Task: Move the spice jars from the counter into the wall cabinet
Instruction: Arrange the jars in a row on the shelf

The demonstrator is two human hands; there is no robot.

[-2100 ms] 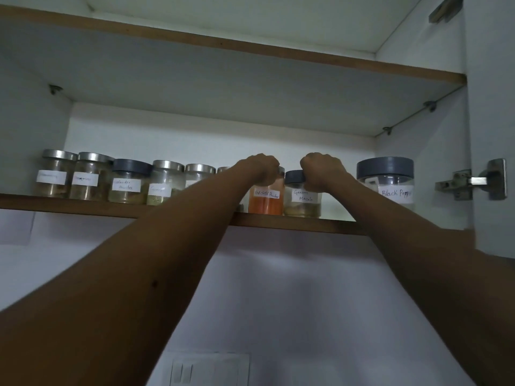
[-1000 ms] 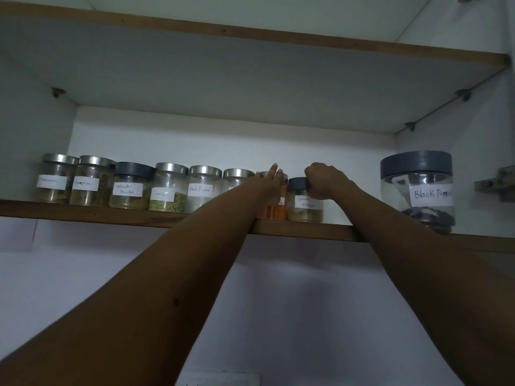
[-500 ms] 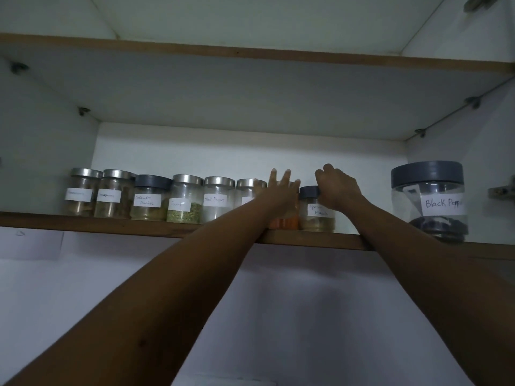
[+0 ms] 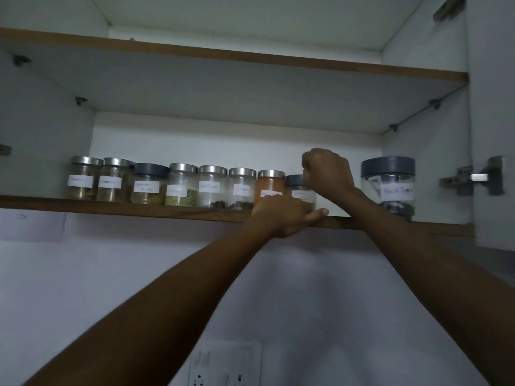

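The left hand (image 4: 284,215) is lower than it was half a second ago. Then its straight fingers lay against the orange powder jar (image 4: 269,185); now it sits at the near edge of the shelf (image 4: 111,206), at the foot of that jar and the grey-lidded jar (image 4: 302,195), thumb stretched to the right along the edge. Its fingers are hidden behind the hand, so whether they grasp or only steady a jar cannot be told. The right hand (image 4: 326,174) stays curled on the right side of the grey-lidded jar's lid, grasping it.

That jar stands upright on the shelf of the wall cabinet (image 4: 41,121), touching the orange jar on its left and well apart from the big Black Pepper jar (image 4: 388,188) on its right. It looks placed; only release seems left.
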